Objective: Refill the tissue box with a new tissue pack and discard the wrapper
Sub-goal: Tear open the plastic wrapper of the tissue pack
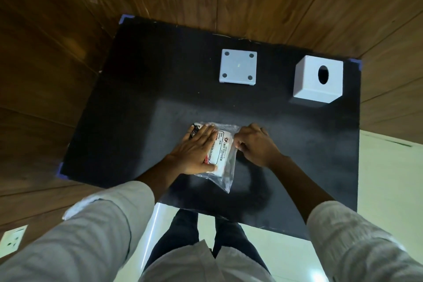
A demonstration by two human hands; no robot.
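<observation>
A tissue pack (223, 153) in a clear plastic wrapper with a white label lies on the black table (142, 89), near the front middle. My left hand (193, 150) lies flat on the pack's left side, pressing it down. My right hand (255, 144) pinches the wrapper's right edge with its fingers closed. The white cube tissue box (318, 80), with an oval hole in its face, stands at the back right. Its flat white base plate (238, 67), with four round feet showing, lies apart at the back middle.
Wooden wall panels surround the table at the back and on the left. Blue tape marks the table's corners (124, 18). A pale tiled floor (389, 167) shows on the right and below. A wall socket (12, 238) sits at the lower left.
</observation>
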